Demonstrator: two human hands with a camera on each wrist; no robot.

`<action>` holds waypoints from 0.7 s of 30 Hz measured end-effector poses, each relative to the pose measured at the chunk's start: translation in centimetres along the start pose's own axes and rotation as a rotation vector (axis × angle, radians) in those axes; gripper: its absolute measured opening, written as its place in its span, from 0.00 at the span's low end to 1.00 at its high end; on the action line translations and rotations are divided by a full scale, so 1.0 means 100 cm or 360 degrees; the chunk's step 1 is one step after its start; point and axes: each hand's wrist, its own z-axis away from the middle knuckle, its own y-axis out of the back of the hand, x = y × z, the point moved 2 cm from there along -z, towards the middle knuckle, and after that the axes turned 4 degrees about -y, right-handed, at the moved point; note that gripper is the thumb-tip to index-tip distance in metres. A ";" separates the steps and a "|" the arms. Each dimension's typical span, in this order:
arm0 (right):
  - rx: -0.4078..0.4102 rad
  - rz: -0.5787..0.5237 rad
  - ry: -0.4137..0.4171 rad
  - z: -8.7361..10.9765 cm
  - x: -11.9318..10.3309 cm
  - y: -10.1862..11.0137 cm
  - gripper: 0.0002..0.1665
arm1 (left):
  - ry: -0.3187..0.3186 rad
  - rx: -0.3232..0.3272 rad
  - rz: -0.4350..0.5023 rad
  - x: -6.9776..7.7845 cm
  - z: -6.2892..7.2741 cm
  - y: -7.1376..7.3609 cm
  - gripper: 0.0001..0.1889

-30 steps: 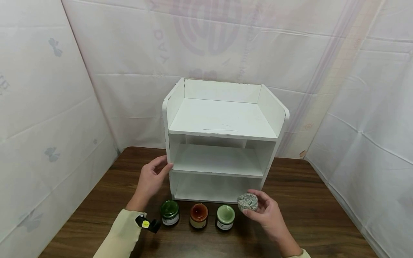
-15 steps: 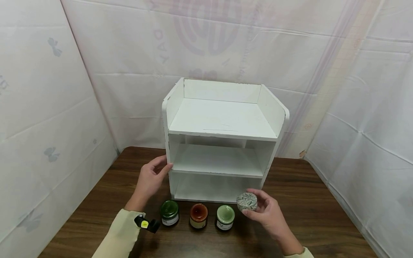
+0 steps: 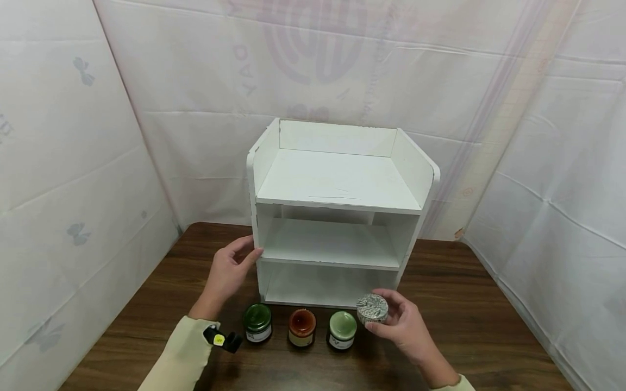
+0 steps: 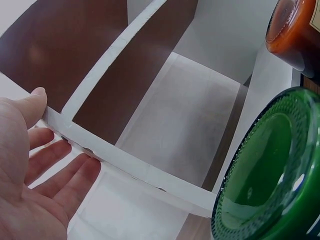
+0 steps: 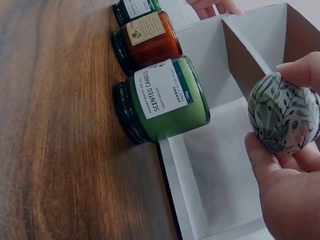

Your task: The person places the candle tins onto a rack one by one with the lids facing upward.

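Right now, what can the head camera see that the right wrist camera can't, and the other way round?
Only the head view shows the cream sleeves and the black gadget. Only the right wrist view has a readable label, "SCENTED CANDLES", on the light green jar. Both show that jar, the dark green jar, the amber jar, the white shelf, the wooden table, the left fingers at the shelf's edge, and the right fingers holding a patterned container.

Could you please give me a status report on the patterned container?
Left grip pinching side edge of white shelf. Right grip holding patterned container. Possible obstruction: three candle jars before the shelf.
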 end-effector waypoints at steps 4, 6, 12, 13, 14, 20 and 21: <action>-0.0010 -0.0014 0.0005 0.000 0.000 -0.001 0.41 | 0.0003 -0.0005 -0.0020 0.001 0.001 0.000 0.22; -0.0014 -0.0016 0.0000 0.001 0.000 -0.002 0.41 | 0.0006 -0.0009 -0.0020 0.001 0.001 0.000 0.22; -0.0003 -0.0010 -0.0022 0.000 0.000 -0.002 0.40 | 0.0005 -0.0012 -0.0027 -0.001 0.001 0.000 0.22; 0.0000 -0.0007 -0.0027 0.000 0.000 -0.002 0.40 | 0.0003 -0.0011 -0.0028 -0.001 0.001 0.000 0.22; 0.0001 -0.0006 -0.0031 -0.001 0.000 -0.002 0.40 | 0.0002 -0.0011 -0.0029 -0.001 0.001 0.000 0.22; 0.0002 -0.0019 -0.0036 -0.002 -0.002 -0.001 0.41 | 0.0005 -0.0011 -0.0026 -0.001 0.000 0.000 0.22; 0.0001 -0.0025 -0.0038 -0.002 -0.003 -0.001 0.41 | 0.0006 -0.0011 -0.0026 -0.001 0.000 -0.001 0.22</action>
